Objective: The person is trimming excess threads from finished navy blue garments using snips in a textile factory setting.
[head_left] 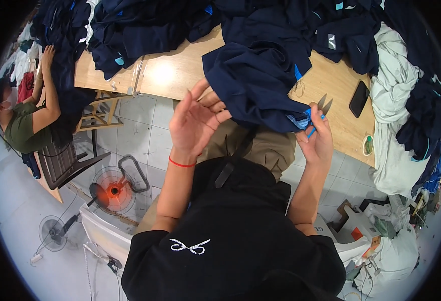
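A dark navy garment hangs over the near edge of the table in front of me. At its left edge is my left hand, palm up with the fingers apart and curved; some fingertips go behind the cloth. My right hand is closed around a small pair of scissors with blue handles, the blades pointing up and away. Bright blue trim on the garment's lower right corner lies against the right fingers. Whether these fingers also pinch the cloth, I cannot tell.
Piles of navy garments cover the back of the wooden table. A black phone and a small round dish lie to the right, beside draped white cloth. At left, a co-worker handles fabric; fans stand on the floor.
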`<state>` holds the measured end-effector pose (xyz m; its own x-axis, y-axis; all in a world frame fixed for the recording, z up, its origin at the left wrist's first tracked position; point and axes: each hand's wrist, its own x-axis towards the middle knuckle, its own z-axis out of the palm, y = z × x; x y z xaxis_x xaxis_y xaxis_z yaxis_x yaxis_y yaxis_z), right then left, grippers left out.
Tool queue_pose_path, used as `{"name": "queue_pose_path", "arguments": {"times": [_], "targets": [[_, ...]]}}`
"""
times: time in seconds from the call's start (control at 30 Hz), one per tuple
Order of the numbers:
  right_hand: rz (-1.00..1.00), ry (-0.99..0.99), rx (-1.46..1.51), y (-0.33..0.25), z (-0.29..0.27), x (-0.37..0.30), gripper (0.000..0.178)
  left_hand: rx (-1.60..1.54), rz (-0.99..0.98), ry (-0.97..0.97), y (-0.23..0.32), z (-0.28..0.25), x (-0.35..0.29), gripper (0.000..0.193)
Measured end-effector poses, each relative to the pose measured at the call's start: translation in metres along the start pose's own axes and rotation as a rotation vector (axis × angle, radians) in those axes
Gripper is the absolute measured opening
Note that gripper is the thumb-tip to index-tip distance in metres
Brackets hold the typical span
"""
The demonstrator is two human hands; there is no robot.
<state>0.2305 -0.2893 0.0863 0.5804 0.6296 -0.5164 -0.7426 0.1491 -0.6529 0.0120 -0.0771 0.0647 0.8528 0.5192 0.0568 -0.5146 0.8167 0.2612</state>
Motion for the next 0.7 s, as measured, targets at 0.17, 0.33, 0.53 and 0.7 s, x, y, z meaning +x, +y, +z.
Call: {"name": "queue_pose_path", "arguments": {"times": [0.17,0.33,0.53,0.7], "targets": [[-0.04,-0.034,0.015,-0.004,-0.007,0.002,0.011,0.195,-0.071,0.205,-0.01,0.014,-0.001,0.059],[-0.05,-0.02,0.059,-0.002,-0.006,0.004,0.01,0.256,-0.049,0.225,-0.01,0.032,0.003,0.057],[0.003,0.113,0.15,-0.013,-0.008,0.0,0.01,0.312,-0.015,0.327,0.013,0.005,-0.005,0.025],[0.021,0.048,0.174,-0.016,-0.014,-0.002,0.018,-0.15,0.037,-0.049,0.028,-0.034,-0.007,0.022]]}}
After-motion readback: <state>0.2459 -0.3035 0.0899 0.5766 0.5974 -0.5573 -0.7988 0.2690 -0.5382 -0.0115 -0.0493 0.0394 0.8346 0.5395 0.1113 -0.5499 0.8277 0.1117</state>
